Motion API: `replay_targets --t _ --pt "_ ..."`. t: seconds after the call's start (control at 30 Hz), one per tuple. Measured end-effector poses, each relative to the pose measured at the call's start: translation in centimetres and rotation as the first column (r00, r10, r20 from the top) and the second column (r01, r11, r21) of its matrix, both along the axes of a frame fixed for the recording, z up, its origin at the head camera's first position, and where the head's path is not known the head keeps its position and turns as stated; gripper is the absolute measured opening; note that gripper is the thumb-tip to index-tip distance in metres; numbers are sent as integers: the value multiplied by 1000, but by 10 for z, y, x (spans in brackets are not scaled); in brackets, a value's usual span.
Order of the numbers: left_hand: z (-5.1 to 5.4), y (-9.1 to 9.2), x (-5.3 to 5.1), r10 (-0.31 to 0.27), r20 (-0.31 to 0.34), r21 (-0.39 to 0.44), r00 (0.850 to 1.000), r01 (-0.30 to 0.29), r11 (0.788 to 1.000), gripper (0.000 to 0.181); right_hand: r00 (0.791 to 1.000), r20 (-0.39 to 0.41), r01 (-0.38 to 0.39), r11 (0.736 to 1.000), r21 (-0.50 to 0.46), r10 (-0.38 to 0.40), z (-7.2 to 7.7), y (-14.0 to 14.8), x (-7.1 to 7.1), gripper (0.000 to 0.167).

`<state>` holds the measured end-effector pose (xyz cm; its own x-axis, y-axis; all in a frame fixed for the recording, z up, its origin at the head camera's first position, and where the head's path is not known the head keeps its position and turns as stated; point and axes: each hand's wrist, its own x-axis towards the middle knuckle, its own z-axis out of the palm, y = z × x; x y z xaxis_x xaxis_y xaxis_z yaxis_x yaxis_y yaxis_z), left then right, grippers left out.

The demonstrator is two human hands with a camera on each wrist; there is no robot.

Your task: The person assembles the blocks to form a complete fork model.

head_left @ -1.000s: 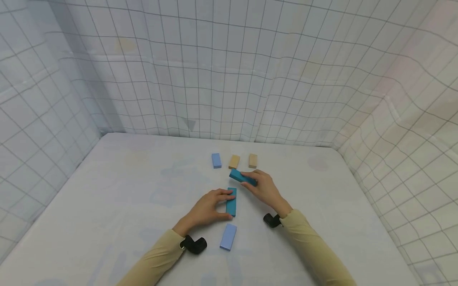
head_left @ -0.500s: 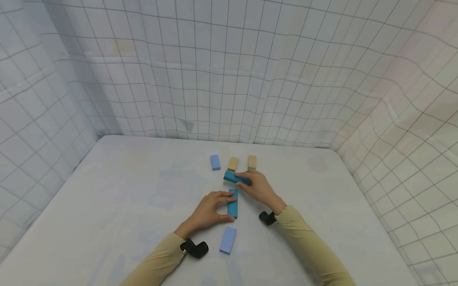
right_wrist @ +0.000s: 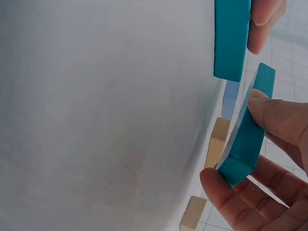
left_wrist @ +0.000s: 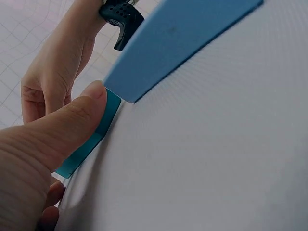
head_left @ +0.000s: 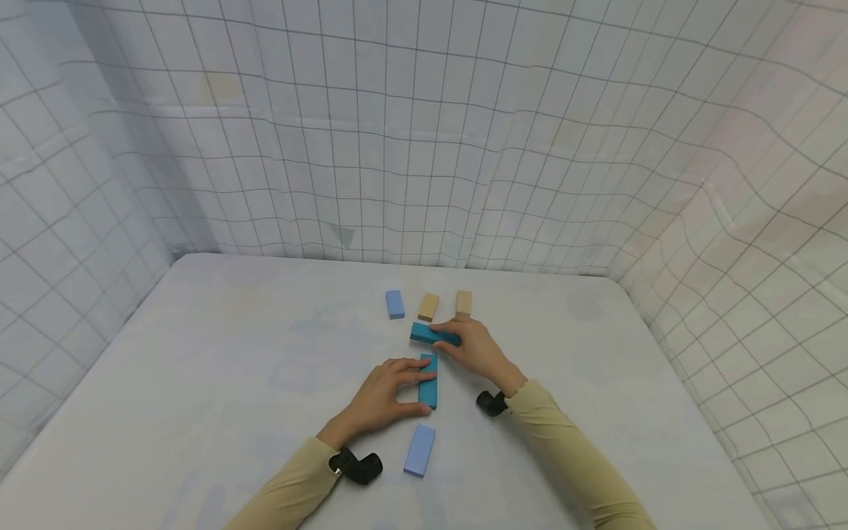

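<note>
On the white table, a teal block (head_left: 428,393) lies lengthwise, pointing away from me. My left hand (head_left: 384,394) holds it, thumb at its near end and fingers over its far part. Just beyond, my right hand (head_left: 478,352) pinches a second teal block (head_left: 421,333) between thumb and fingers. That block lies crosswise, past the far end of the first one. In the right wrist view the held block (right_wrist: 248,137) appears tilted and apart from the other teal block (right_wrist: 232,38). Left thumb and teal block (left_wrist: 89,150) meet in the left wrist view.
Nearer to me lies a light blue block (head_left: 420,450). Behind the hands stand a smaller blue block (head_left: 394,304), a yellowish wooden block (head_left: 428,306) and a paler wooden block (head_left: 464,302). Grid-patterned white cloth (head_left: 397,147) surrounds the table on three sides.
My right hand has carried its teal block leftward and a little nearer, turning it more crosswise. The left hand stays on the other teal block. The head view has shifted slightly.
</note>
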<state>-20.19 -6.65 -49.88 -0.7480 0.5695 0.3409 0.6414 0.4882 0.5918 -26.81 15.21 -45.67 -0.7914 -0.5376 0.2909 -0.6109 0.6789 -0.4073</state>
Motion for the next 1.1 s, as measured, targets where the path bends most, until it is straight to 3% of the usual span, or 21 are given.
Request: replay_targets --t 0.33,0.7,1.1 --pt "-2 -2 0 2 2 25 1000 -2 1000 53 997 82 -19 997 79 12 1 -9 -6 34" --pt "-6 2 -2 -5 -2 37 1000 5 999 52 996 80 25 991 134 -36 0 -8 -5 33" --pt "-3 0 0 -4 11 13 1000 4 1000 50 983 148 -134 974 183 107 4 2 -5 42"
